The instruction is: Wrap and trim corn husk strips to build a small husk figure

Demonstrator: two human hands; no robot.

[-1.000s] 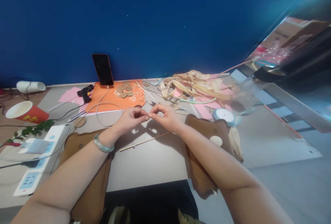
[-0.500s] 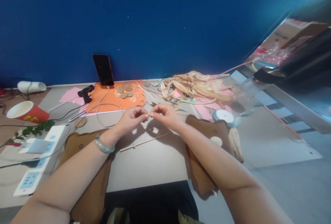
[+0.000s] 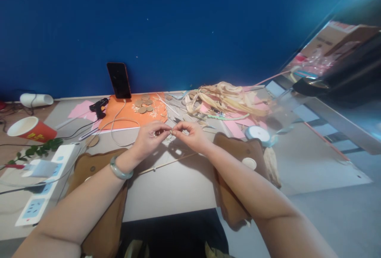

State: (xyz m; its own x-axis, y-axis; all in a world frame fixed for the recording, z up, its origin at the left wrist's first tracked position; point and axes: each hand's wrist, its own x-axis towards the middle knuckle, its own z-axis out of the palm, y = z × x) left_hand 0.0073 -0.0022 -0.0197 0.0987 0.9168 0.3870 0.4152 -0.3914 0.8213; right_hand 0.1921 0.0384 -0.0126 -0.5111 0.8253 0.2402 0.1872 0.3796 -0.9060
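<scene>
My left hand [image 3: 151, 137] and my right hand [image 3: 191, 135] meet fingertip to fingertip above the middle of the table. Both are closed in a pinch around something small and pale that I cannot make out. A jade-coloured bangle [image 3: 120, 168] circles my left wrist. Just below the hands lies a thin wooden stick [image 3: 166, 164] with a small piece on it. Behind them, round tan discs [image 3: 143, 109] rest among pale scraps on an orange sheet [image 3: 119, 119]. To the right is a heap of dried, straw-coloured husk strips [image 3: 226, 97].
On the left are a power strip [image 3: 56, 174] with plugs and cables, a red paper cup [image 3: 32, 129] and a black glue gun [image 3: 99, 108]. A phone [image 3: 119, 80] leans against the blue panel. Brown cushions [image 3: 235, 178] lie under both forearms; a ribbon spool [image 3: 258, 133] sits right.
My left hand has shifted slightly and its fingers have turned a little at the pinch. My right hand stays nearly in place. The things on the table look unchanged.
</scene>
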